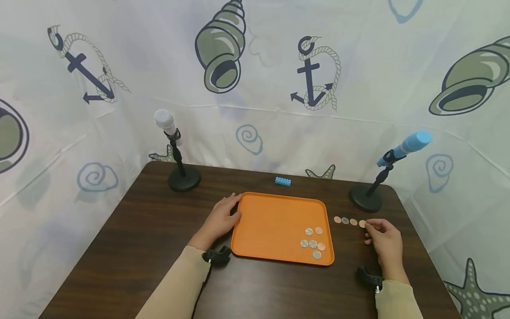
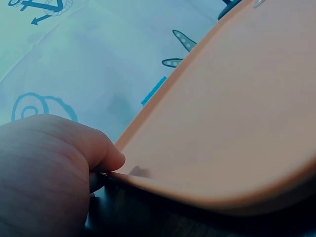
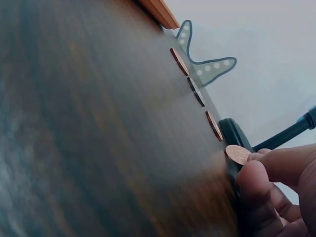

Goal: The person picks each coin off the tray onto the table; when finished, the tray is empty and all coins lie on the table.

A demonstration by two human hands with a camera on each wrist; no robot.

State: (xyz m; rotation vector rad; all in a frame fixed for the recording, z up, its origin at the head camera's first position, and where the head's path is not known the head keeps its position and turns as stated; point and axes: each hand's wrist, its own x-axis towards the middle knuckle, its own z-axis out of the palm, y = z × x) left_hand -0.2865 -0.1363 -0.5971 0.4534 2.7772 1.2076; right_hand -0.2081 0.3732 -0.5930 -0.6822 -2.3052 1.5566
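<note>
My left hand (image 1: 219, 217) rests at the left edge of an orange tray (image 1: 275, 212), thumb and fingers spread along the rim near the far corner. Close up, the thumb (image 2: 111, 155) touches the tray's rim (image 2: 197, 198). My right hand (image 1: 384, 241) pinches a copper-coloured coin (image 3: 238, 154) between thumb and fingertip, low over the table at the right end of a coin row. Three coins lie flat in that row: a copper one (image 1: 337, 219), a silver one (image 1: 345, 220) and another copper one (image 1: 353, 222). Several silver coins (image 1: 313, 244) and copper coins (image 1: 321, 246) lie in the tray's right part.
Behind the tray lies a blue toy brick (image 1: 283, 181) on the dark wooden table (image 1: 255, 288). A black stand (image 1: 184, 178) with a white cylinder (image 1: 165, 119) stands back left, another stand (image 1: 365, 197) with a blue cylinder (image 1: 416, 141) back right. A printed curtain (image 1: 271, 66) hangs behind.
</note>
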